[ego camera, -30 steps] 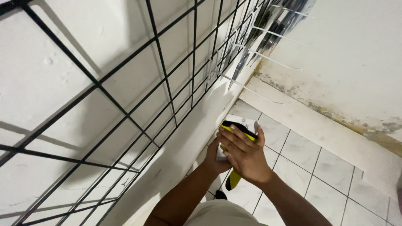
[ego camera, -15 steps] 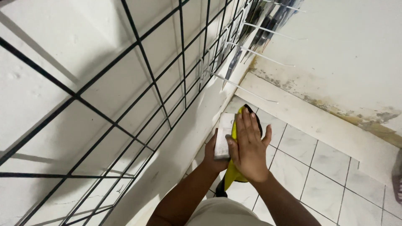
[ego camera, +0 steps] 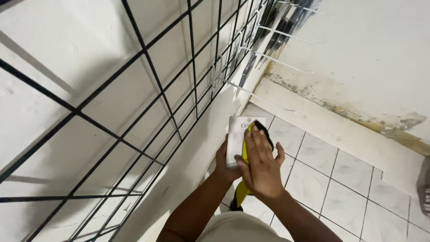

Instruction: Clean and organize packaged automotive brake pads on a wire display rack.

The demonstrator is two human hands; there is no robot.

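My left hand [ego camera: 222, 163] holds a small flat white box [ego camera: 236, 139] from below, at the lower middle of the head view. My right hand [ego camera: 260, 166] lies flat across the front of the box and presses a yellow cloth with a black edge [ego camera: 246, 148] against it. The cloth hangs down below my hands towards the floor. Most of the box's right half is hidden under my right hand and the cloth.
A black wire grid panel [ego camera: 148, 103] covers the white wall on the left. White hooks [ego camera: 264, 96] stick out of it farther up, some with dark packaged items [ego camera: 277, 18]. Below is a white tiled floor [ego camera: 340, 179]; another person's foot [ego camera: 423, 192] shows at the right edge.
My right hand has slid the yellow cloth down and across the box, from its top edge to its face. The white box now shows more on the left.
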